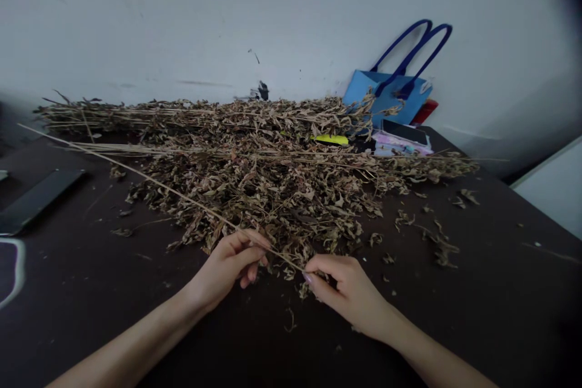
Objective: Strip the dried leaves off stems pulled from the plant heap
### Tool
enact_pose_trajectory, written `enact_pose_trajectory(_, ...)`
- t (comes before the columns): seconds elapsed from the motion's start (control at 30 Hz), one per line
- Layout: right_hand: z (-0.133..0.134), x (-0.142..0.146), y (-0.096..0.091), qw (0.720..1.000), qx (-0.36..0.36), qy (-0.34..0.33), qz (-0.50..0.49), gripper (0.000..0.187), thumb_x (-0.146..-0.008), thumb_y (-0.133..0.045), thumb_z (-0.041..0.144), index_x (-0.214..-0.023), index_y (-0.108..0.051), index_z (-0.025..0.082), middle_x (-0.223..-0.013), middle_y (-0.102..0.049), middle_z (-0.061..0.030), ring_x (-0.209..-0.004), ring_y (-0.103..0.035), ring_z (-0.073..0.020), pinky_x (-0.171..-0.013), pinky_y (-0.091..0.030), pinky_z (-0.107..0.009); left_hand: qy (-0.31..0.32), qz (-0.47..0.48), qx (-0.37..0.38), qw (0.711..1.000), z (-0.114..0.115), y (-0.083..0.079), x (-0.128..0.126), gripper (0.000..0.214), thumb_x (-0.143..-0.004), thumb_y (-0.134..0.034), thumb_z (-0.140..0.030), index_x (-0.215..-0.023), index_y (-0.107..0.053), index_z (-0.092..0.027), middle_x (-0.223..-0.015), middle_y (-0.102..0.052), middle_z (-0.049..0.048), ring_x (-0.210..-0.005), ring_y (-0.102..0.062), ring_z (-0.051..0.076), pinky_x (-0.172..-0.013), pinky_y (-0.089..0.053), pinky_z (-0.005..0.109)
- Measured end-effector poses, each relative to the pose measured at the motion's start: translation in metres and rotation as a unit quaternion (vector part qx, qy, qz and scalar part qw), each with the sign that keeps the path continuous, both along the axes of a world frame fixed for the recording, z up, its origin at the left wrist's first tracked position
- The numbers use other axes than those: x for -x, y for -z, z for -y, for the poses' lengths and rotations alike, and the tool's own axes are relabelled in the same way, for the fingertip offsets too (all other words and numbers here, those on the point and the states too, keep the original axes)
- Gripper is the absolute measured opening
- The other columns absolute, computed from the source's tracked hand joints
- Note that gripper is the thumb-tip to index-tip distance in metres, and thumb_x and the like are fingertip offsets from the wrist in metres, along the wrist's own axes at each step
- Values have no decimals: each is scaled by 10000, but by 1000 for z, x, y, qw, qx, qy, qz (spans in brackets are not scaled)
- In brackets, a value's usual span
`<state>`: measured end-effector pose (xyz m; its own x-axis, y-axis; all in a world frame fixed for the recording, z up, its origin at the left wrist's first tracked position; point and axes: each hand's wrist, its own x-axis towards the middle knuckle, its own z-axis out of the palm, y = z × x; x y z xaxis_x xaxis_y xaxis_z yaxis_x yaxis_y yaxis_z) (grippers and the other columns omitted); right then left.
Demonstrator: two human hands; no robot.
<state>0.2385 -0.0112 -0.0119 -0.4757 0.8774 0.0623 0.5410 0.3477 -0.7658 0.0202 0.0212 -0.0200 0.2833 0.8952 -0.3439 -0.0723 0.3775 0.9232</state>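
Observation:
A long, thin dried plant stem (177,193) slants from the upper left down to the middle front, in front of a heap of dried leaves (273,188). Partway along it, my left hand (231,260) pinches the stem between thumb and fingers. My right hand (343,288) is closed on the stem's lower right end, thumb against forefinger. A few curled leaves hang near the right fingertips. Behind the heap lies a bundle of dried stalks (191,118), still leafy, along the wall.
A blue bag (386,97) with dark blue handles leans on the wall at the back right, beside a dark flat object (404,131). A black phone-like slab (39,200) and a white cable (19,270) lie at left. Leaf scraps dot the dark table (500,279).

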Motion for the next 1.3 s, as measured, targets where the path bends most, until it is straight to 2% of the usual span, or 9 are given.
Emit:
enact_pose_trajectory(0.2,0,-1,0,1000,0,10,-5,188,-883,-412,203,-741,-535,184,-620,-499,38,-562,-470,-81,-545,-345,-202,-29,-59,-26,997,-1,0,-1,67,-728,-547,-150,-727,-614,-142,-607,-558,-27,-366,-375,26,-309,-282,129)
enact_pose_trajectory(0.3,-1,-4,-1,1000,-8,23,-4,175,-871,-424,195,-744,-543,185,-626,-510,38,-569,-474,-81,-550,-346,-202,3,-62,-21,998,-3,-2,1,117,-758,-572,-213,-826,-642,-148,-672,-593,-10,-383,-389,26,-312,-276,131)
enact_pose_trajectory(0.4,-3,-5,-1,999,-13,36,-6,158,-861,-436,189,-752,-549,185,-628,-515,40,-563,-473,-78,-545,-343,-199,40,-46,-11,998,-4,-5,3,212,-791,-580,-290,-948,-646,-164,-853,-654,41,-384,-385,16,-310,-279,137)
enact_pose_trajectory(0.5,-4,-5,0,999,-14,45,-5,154,-857,-439,189,-750,-549,187,-626,-513,41,-563,-472,-79,-547,-345,-199,48,-26,-4,999,-6,-7,4,229,-811,-569,-301,-973,-645,-157,-958,-659,70,-377,-363,7,-302,-273,139)
enact_pose_trajectory(0.7,-3,-4,0,999,-16,51,-8,150,-855,-446,200,-746,-548,188,-635,-527,38,-567,-474,-78,-550,-350,-199,66,-15,-1,998,-7,-10,7,224,-839,-549,-315,-959,-632,-146,-924,-656,68,-396,-372,9,-301,-253,121)
enact_pose_trajectory(0.9,-7,-8,-3,997,-19,69,-12,147,-851,-461,214,-748,-563,187,-619,-527,38,-558,-469,-80,-551,-352,-201,100,-77,-59,990,-12,-16,19,236,-860,-514,-345,-969,-600,-154,-903,-658,58,-429,-439,36,-320,-317,132)
enact_pose_trajectory(1.1,-8,-10,-1,997,-14,72,-11,152,-857,-460,227,-745,-555,188,-621,-522,38,-552,-456,-79,-546,-346,-197,112,-203,-181,956,-13,-28,29,213,-848,-529,-365,-879,-612,-172,-827,-654,34,-537,-526,86,-447,-414,174)
enact_pose_trajectory(1.23,-8,-10,-1,997,-16,73,-7,162,-860,-454,237,-742,-554,187,-617,-527,37,-543,-452,-80,-535,-342,-198,149,-307,-261,903,-11,-38,28,200,-858,-510,-359,-840,-629,-199,-653,-606,-7,-560,-542,113,-523,-421,201)
enact_pose_trajectory(1.3,-8,-10,-2,997,-21,72,-7,160,-857,-456,232,-737,-552,186,-614,-523,39,-534,-445,-76,-526,-336,-197,179,-352,-278,876,-8,-41,30,197,-865,-495,-352,-879,-636,-216,-661,-615,-7,-583,-563,127,-536,-417,209)
